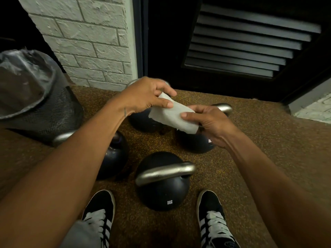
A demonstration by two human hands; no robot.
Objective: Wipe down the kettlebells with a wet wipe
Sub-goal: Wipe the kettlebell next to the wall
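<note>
Four black round kettlebells [162, 183] wait unwiped. My left hand [145, 96] and right hand [208, 122] pinch the white wet wipe [172, 116], folding it. Next, I'd press it onto a steel handle [165, 173].

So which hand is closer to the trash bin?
Left. The left hand holds the wipe on the side toward the trash bin; the right hand holds its other end, farther away.
</note>
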